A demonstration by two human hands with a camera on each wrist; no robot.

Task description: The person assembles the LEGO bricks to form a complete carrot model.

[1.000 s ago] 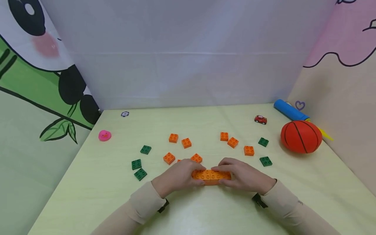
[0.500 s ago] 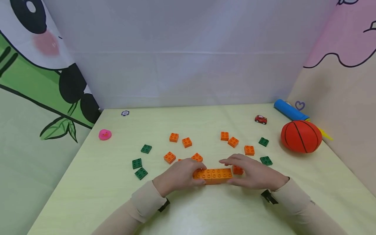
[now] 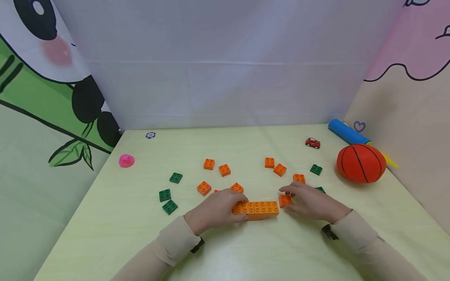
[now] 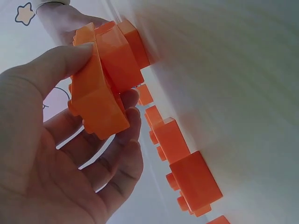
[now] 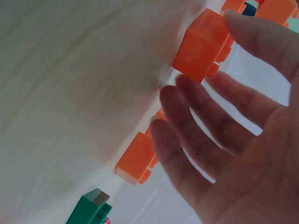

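Two longer orange building bricks (image 3: 265, 208) stand end to end in a row in front of me. My left hand (image 3: 218, 208) holds the left end of that row, thumb on the near side and fingers behind. In the left wrist view its thumb presses the nearer orange brick (image 4: 96, 93), studs facing left. Just right of the row sits a small square orange brick (image 3: 284, 201). My right hand (image 3: 314, 201) is spread around it, thumb in front and index finger beyond. The right wrist view has the fingertips right at this small brick (image 5: 203, 44).
Several small orange bricks (image 3: 224, 170) and green bricks (image 3: 170, 207) lie scattered over the table (image 3: 105, 234). A pink rubber duck (image 3: 126, 160) is at the left. At the right are a red ball (image 3: 361, 163), a blue roll (image 3: 348, 132) and a toy car (image 3: 312, 143).
My right hand has let go of the right end of the row and moved right to the small orange brick. The left hand has kept its hold on the row.
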